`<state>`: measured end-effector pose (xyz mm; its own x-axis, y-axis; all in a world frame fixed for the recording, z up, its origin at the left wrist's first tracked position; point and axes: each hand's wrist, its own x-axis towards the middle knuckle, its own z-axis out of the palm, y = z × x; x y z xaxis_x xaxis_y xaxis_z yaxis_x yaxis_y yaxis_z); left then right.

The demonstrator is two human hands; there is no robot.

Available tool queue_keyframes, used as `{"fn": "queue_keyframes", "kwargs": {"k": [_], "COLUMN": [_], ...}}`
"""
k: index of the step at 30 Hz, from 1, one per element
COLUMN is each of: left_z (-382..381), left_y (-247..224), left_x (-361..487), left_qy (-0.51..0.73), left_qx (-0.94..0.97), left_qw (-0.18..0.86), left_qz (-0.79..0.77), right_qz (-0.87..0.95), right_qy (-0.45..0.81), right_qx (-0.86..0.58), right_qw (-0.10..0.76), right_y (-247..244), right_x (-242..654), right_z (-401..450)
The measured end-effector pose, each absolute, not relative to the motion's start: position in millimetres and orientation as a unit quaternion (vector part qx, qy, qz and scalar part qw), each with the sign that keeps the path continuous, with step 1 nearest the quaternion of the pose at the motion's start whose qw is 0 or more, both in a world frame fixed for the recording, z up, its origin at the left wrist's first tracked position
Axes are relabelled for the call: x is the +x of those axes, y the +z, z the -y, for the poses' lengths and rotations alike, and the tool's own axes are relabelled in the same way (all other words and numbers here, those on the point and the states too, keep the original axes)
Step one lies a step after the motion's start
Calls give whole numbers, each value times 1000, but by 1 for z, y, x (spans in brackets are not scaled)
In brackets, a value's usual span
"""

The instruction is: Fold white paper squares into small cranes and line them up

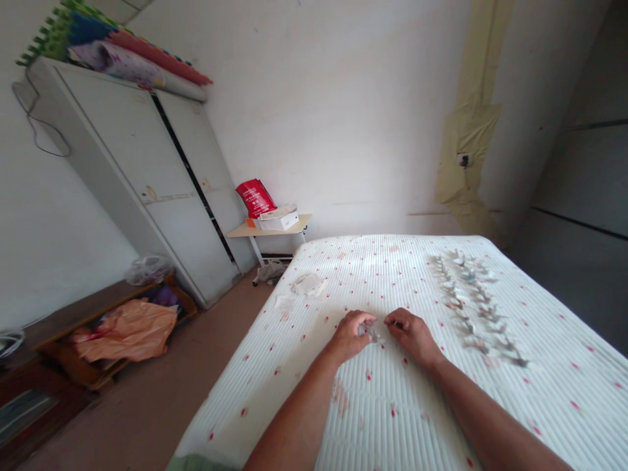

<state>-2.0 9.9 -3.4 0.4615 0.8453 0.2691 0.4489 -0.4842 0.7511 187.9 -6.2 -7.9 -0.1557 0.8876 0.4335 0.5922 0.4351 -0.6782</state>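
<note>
- 1 left hand [350, 333], fingers curled round 1 piece of paper [369, 331]
- 1 right hand [413, 333], fingers narrow, can't tell if empty
- paper figures [470, 276], too blurry to count

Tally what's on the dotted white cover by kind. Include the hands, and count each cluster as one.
Hands, left hand and right hand: 2
Small greyish piece at the left hand: 1
Cluster of small figures, too blurred to count singly: 1
Cluster of pale papers: 1
Total: 5
</note>
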Motion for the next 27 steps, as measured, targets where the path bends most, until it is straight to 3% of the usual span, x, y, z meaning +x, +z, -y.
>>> {"fn": "queue_keyframes", "kwargs": {"k": [13, 27], "left_z": [10, 7], "left_y": [-6, -12], "left_x": [-3, -4], "left_qy": [319, 292], "left_qx": [825, 844], "left_qw": [150, 127], "left_qz": [-441, -431], "right_qz": [793, 826], "right_qy": [213, 173], "right_qx": [-468, -445], "right_qw": [327, 299], "right_y": [5, 1], "right_x": [182, 180], "right_z": [17, 18]}}
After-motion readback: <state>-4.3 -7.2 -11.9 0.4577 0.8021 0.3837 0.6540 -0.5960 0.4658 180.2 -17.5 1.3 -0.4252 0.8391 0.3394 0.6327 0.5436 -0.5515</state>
